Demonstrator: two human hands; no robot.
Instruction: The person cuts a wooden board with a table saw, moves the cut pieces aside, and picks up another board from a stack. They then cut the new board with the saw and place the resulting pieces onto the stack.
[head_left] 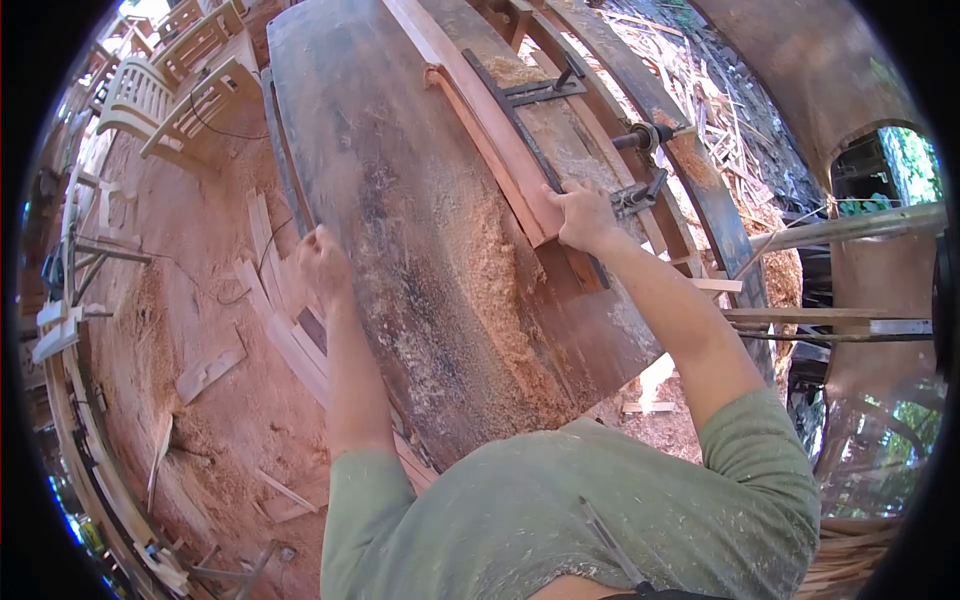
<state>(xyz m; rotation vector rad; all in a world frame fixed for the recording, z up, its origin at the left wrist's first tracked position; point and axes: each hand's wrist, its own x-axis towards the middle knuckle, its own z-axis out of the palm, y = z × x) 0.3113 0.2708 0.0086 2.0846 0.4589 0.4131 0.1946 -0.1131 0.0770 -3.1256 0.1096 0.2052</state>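
Observation:
My right hand [588, 215] is closed around the near end of a long reddish wooden plank [500, 140]. The plank lies lengthwise along a dark metal fence [520, 125] on the sawdust-covered worktable [350, 130]. A curl of wood [433, 76] sticks out from the plank's left side. At the table's left edge is my left hand [325, 265], its fingers curled in. What it holds, if anything, is hidden.
Sawdust [490, 290] is heaped on the table. Brackets [545, 90] and a spindle-like shaft [645, 136] sit right of the fence. Wooden chairs [180, 110] stand at the upper left. Loose boards [290, 340] lie on the floor beside the table.

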